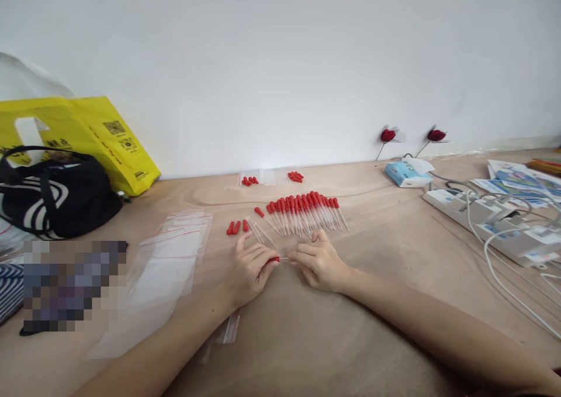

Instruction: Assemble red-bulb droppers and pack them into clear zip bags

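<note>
My left hand [255,267] pinches a red rubber bulb [274,259] between thumb and fingers. A thin clear tube [284,259] runs from the bulb to my right hand [316,262], whose fingers are closed on its other end. Beyond my hands lies a fanned row of droppers [307,210] with red bulbs and clear tubes. Several loose red bulbs [236,227] rest on the table just past my left hand, beside some bare clear tubes [263,232].
Clear zip bags [170,262] lie left of my left hand. A bag with red bulbs [272,176] is near the wall. Far left are a yellow bag [118,145] and a black bag [83,195]. Tissues [405,173] and power strips with cables [495,221] are right.
</note>
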`<move>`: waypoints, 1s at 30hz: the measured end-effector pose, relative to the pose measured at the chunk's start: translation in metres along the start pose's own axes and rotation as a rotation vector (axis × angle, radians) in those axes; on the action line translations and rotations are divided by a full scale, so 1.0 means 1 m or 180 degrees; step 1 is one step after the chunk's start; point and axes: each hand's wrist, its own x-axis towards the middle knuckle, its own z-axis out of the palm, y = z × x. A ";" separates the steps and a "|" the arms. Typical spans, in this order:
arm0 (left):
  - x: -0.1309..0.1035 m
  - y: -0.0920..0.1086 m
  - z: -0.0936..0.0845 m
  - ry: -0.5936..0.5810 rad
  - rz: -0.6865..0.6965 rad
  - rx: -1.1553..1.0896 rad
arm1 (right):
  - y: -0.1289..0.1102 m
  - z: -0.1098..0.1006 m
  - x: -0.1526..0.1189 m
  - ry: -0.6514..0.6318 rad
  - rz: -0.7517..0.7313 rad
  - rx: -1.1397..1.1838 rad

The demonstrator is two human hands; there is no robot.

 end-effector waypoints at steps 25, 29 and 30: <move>0.017 -0.060 -0.032 -0.0154 -0.1331 0.0739 | 0.008 0.008 0.042 -0.0307 0.1737 0.0589; 0.012 -0.082 -0.035 -0.0367 -0.1555 0.0693 | 0.016 0.028 0.071 -0.0188 0.2104 0.0263; 0.011 -0.085 -0.035 -0.0398 -0.1553 0.0640 | 0.017 0.032 0.076 -0.0184 0.2151 0.0179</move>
